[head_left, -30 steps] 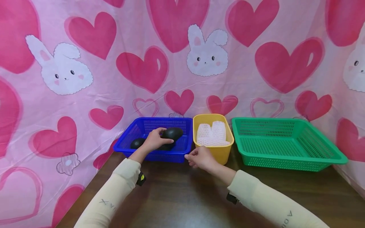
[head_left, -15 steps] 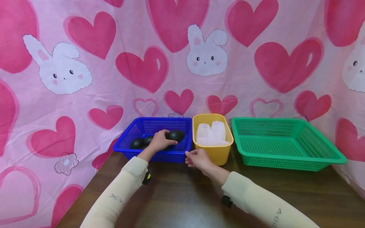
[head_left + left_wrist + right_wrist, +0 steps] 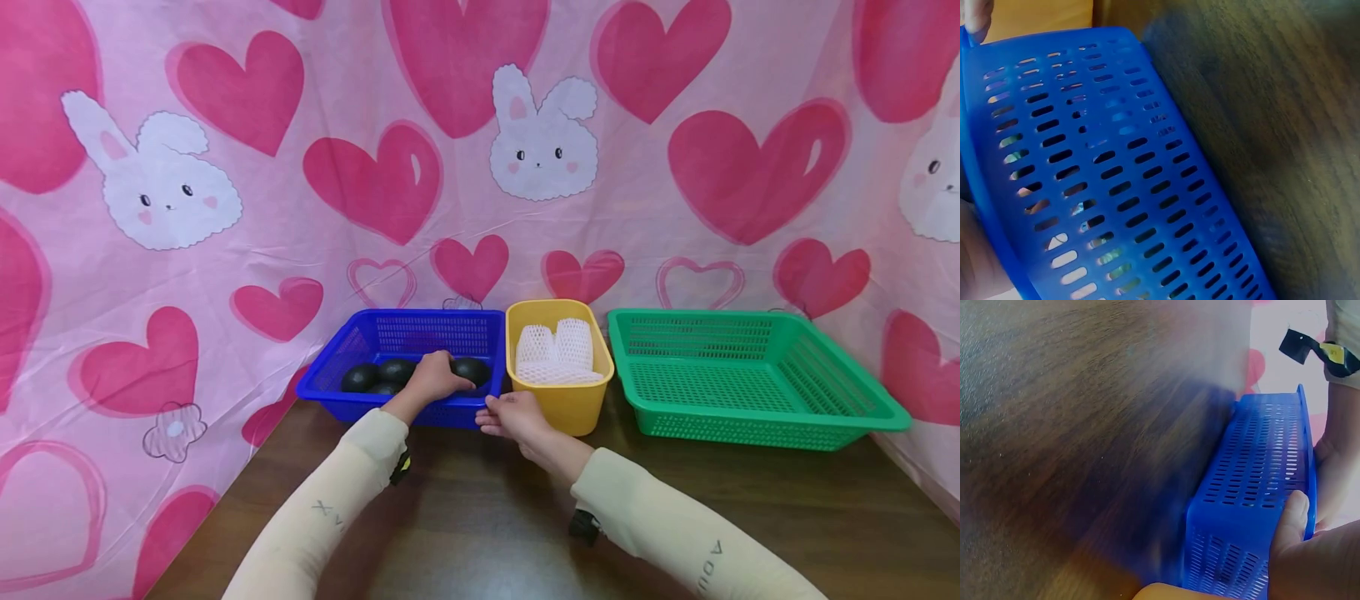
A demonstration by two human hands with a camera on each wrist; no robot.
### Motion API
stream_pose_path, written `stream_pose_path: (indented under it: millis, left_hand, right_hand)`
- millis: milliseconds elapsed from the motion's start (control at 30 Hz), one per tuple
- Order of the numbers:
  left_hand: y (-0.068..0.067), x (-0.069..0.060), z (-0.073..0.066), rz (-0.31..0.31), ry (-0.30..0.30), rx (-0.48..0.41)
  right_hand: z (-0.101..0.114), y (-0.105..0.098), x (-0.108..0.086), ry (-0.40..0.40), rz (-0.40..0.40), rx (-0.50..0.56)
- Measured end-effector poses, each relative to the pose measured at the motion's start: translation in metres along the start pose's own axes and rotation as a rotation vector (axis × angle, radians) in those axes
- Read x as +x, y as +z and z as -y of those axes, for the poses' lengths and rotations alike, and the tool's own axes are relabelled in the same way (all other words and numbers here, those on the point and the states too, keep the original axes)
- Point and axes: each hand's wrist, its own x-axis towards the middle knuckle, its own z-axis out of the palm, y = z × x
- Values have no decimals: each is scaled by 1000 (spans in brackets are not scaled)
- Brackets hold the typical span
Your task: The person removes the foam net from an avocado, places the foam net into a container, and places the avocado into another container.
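Note:
In the head view my left hand (image 3: 433,379) reaches into the blue basket (image 3: 337,400) and holds a dark avocado (image 3: 472,372) low at its right end. The fingertips are partly hidden behind the fruit. Several more avocados (image 3: 360,377) lie in the left half of the basket. My right hand (image 3: 519,418) grips the basket's rim at the front right corner. Its thumb lies against the blue wall in the right wrist view, where the basket (image 3: 1260,444) hides the other fingers. The left wrist view is mostly filled by the perforated basket wall (image 3: 1104,100).
A yellow bin (image 3: 570,408) holding white foam net sleeves (image 3: 557,350) stands against the blue basket's right side. Farther right is a green basket (image 3: 712,387). All stand on a brown wooden table (image 3: 480,525), before a pink heart-patterned cloth (image 3: 465,208).
My left hand has moved right and lowered the avocado into the basket's right end, uncovering more avocados on the left. The right hand has shifted slightly left at the corner.

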Motion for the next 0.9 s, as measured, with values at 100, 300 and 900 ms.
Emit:
stream_pose_path:
  millis: [100, 300, 900]
  left_hand:
    - [2, 1, -2, 24, -18, 36]
    - [6, 6, -6, 45, -9, 120]
    - [13, 18, -12, 193, -11, 313]
  right_hand:
    - [1, 0, 0, 13, 0, 25]
    - [1, 0, 1, 29, -11, 8]
    - [-1, 1, 2, -16, 3, 52]
